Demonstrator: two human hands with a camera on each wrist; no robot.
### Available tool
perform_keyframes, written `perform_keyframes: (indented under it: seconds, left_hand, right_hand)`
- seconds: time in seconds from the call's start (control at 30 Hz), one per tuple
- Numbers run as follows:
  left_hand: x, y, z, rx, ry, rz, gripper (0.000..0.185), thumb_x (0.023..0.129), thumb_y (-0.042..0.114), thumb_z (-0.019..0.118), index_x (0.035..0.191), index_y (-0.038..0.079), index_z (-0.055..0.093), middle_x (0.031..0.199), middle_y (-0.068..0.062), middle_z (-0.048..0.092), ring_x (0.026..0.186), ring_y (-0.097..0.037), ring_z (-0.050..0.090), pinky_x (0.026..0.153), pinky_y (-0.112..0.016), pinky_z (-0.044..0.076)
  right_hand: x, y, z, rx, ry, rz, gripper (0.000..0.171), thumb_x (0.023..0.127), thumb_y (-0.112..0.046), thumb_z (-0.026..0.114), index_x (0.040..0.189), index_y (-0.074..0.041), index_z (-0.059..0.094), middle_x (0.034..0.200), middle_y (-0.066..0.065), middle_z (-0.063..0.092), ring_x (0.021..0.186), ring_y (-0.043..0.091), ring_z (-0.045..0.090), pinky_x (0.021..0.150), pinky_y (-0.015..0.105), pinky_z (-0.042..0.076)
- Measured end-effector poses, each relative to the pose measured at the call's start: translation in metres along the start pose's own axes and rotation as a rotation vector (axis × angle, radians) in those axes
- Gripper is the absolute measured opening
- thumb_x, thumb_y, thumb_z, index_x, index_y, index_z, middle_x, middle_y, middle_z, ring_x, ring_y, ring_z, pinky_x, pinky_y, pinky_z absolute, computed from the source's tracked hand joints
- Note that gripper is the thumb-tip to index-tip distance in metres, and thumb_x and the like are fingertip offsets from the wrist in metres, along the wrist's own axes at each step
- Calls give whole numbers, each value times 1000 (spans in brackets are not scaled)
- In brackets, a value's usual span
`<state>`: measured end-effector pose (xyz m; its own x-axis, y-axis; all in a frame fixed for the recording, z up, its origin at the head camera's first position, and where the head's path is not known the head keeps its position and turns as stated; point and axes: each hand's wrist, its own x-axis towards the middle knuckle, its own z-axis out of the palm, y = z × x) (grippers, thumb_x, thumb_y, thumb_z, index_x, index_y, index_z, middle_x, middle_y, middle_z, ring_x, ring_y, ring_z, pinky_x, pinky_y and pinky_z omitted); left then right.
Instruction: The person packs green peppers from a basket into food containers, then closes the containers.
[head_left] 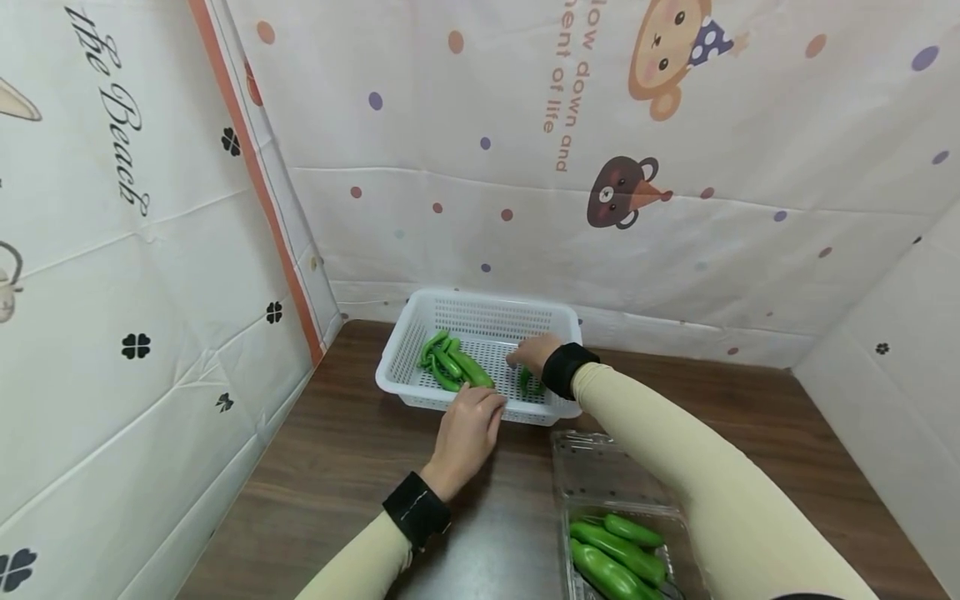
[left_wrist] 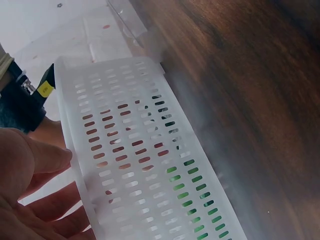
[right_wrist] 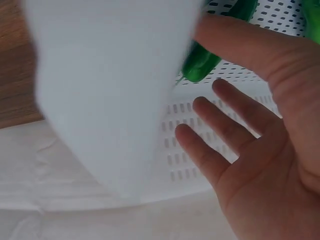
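Observation:
A white perforated plastic basket stands on the table, with several green peppers lying in its left part. My left hand grips the basket's near rim; the left wrist view shows the thumb at the rim and the other fingers behind it. Over the basket's right part is my right hand. Its fingers are spread in the right wrist view, beside a dark green pepper on the basket floor, and no held thing shows. Smaller green peppers lie below this hand, partly hidden by the wrist.
A clear plastic box with its lid folded open lies at the front right, partly behind the right sleeve. Larger green peppers are inside. Printed white sheets hang behind and beside the brown wooden table.

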<state>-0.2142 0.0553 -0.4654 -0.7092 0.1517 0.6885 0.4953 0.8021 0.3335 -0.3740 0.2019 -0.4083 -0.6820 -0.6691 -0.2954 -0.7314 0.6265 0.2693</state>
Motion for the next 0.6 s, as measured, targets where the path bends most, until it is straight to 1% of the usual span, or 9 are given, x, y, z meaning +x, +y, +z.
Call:
perform_keyframes:
  seconds: [0.13,0.17,0.2,0.27,0.33,0.47,0.53,0.6]
  left_hand:
    - [0,1,0,2,6,-3,9,90,3,77,98,5,78,100,-8,75,100,-24,71,109,-52,46]
    - [0,1,0,4,6,-5,8,90,3,77,98,6,78,100,-7,75,99,-24,71,109,-52,46]
    - [0,1,1,6,5,-5,8,90,3,77,98,6,78,100,-7,75,99,-24,70,109,-52,46]
    - [0,1,2,7,5,-9,8,90,4,77,97,6,78,99,-7,75,98,-24,70,109,-51,46]
    - [-1,1,2,13,6,-13,8,90,4,77,97,7,78,99,-6,75,98,-23,70,109,-51,47]
    - [-1,2,3,21,6,-15,7,90,5,78,97,8,78,98,-6,75,98,-23,71,109,-51,47]
    - [-1,2,3,26,8,-15,7,90,5,78,97,8,78,99,-6,75,98,-23,71,109,-50,47]
    - [-1,2,3,29,17,-13,7,90,6,78,97,8,78,98,-6,75,97,-23,71,109,-51,47]
  right_hand:
    - [-3,-2,-3,-6,19,-20,28,100,-4,64,124,-16,72,106,6,71,88,21,64,75,35,55]
    - [-5,-2,-3,-17,28,-29,27,100,-4,64,123,-16,72,106,6,71,89,21,65,76,34,56]
    - [-7,-2,-4,-53,40,-55,28,99,-1,65,121,-16,73,106,5,72,89,21,65,76,33,56]
    - [-10,-2,-3,-54,58,-63,26,99,0,65,119,-14,74,103,6,72,88,21,66,76,34,56]
    - [-12,-1,-1,-28,68,-66,24,99,0,64,116,-13,74,101,6,73,86,21,65,77,34,56]
    - [-14,2,2,67,63,-48,22,98,0,65,113,-11,76,99,6,73,80,18,60,75,35,53]
    - [-15,3,2,97,60,-40,19,96,1,67,108,-11,76,93,3,71,75,15,55,71,33,49]
    - [-14,3,2,92,57,-47,15,95,2,68,100,-9,77,82,0,66,69,15,47,65,31,42]
